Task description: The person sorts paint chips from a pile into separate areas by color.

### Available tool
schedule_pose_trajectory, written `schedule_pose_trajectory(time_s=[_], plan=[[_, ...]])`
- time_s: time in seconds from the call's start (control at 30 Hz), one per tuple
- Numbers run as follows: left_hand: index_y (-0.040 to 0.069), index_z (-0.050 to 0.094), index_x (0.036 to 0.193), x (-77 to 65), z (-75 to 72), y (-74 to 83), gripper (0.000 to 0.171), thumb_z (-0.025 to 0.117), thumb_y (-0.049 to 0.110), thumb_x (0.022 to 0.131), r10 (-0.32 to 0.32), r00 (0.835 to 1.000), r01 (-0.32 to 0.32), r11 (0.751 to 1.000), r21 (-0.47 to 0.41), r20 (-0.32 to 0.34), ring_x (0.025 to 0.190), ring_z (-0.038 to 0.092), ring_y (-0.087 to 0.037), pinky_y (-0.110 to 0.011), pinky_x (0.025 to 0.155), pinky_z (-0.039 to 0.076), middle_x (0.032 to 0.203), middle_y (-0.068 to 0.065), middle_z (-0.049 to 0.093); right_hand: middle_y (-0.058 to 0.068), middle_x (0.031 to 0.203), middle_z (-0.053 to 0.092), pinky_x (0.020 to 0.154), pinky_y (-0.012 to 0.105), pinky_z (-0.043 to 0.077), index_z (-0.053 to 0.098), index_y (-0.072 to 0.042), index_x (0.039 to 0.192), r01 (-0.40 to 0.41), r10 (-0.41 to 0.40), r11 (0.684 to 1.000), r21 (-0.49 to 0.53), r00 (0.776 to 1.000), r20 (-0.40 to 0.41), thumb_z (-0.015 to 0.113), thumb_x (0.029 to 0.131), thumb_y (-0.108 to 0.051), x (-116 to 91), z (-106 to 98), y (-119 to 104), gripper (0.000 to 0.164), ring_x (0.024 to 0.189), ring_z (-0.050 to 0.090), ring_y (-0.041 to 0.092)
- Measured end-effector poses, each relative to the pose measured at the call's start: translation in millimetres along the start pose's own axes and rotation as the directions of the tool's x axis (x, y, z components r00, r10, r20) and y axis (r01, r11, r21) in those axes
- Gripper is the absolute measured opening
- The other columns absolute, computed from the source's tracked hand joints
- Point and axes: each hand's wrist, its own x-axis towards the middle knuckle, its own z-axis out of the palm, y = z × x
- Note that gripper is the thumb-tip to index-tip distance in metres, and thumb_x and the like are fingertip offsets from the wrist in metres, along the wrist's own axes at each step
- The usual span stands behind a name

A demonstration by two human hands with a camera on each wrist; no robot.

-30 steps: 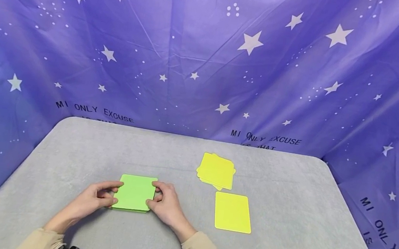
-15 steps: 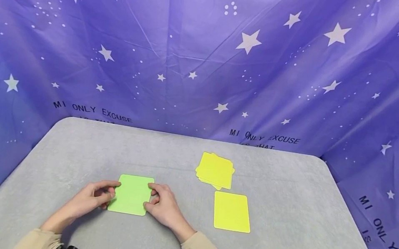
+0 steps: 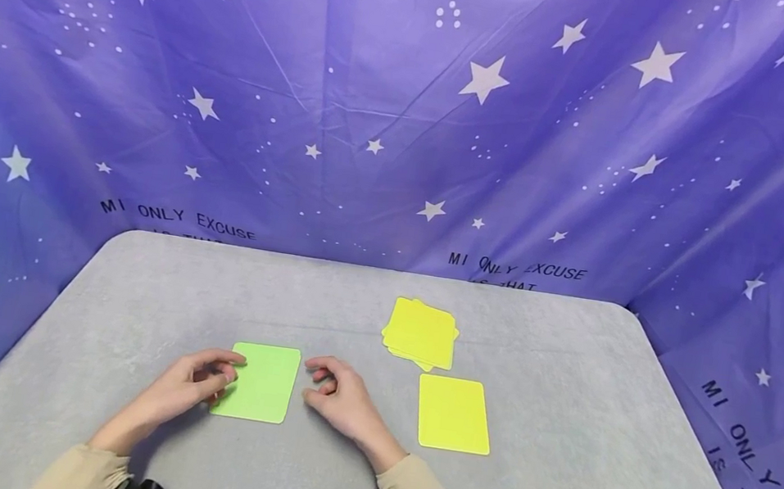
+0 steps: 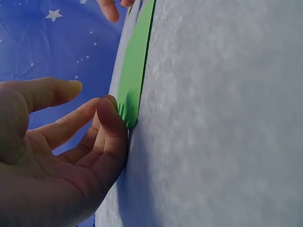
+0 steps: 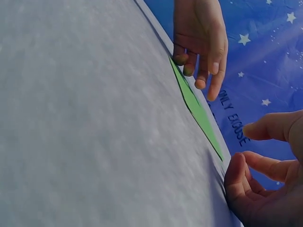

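A green square card (image 3: 262, 383) lies flat on the grey table, left of the middle; a thin dark edge shows along it in the left wrist view. My left hand (image 3: 191, 380) is at its left side, index finger and thumb overlapping the card in the head view. In the left wrist view the thumb and index finger of this hand stand apart, with the lower fingertips right at the card's corner. My right hand (image 3: 342, 400) is just off the card's right edge, fingers loosely bent and nothing between them.
To the right lies a single yellow square card (image 3: 455, 415). Behind it is a loose, uneven pile of yellow cards (image 3: 422, 333). The grey table (image 3: 565, 399) ends at a purple star-patterned cloth (image 3: 350, 107) at the back and sides.
Both hands held the green card by its sides, slightly raised with a layer showing beneath; it now lies flat. My right hand has let go and moved right; my left fingers have loosened.
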Motion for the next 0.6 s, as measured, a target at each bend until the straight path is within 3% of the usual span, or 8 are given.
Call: schedule_pose_trajectory(time_s=[0.23, 0.6], plan=[[-0.009, 0.055, 0.124, 6.5, 6.4, 6.5, 0.033, 0.057, 0.004, 0.093, 0.07, 0.997, -0.07, 0.997, -0.012, 0.028, 0.071, 0.058, -0.02, -0.03, 0.06, 0.05, 0.097, -0.015, 0.058, 0.012, 0.096, 0.06, 0.065, 0.021, 0.046, 0.062, 0.002, 0.117, 0.002, -0.001, 0.999, 0.052, 1.0, -0.02, 0.068, 0.081, -0.003, -3, -18, 5, 0.036, 0.073, 0.055, 0.008], [-0.012, 0.053, 0.125, 16.7, 19.1, 12.5, 0.035, 0.057, 0.005, 0.094, 0.109, 0.992, -0.104, 0.992, -0.075, 0.059, 0.074, 0.061, -0.022, -0.032, 0.064, 0.054, 0.099, -0.017, 0.059, 0.008, 0.092, 0.059, 0.056, 0.02, 0.041, 0.057, 0.008, 0.121, -0.047, 0.052, 0.989, 0.141, 0.998, -0.035, 0.064, 0.087, 0.001, -14, -61, 15, 0.035, 0.071, 0.053, 0.011]])
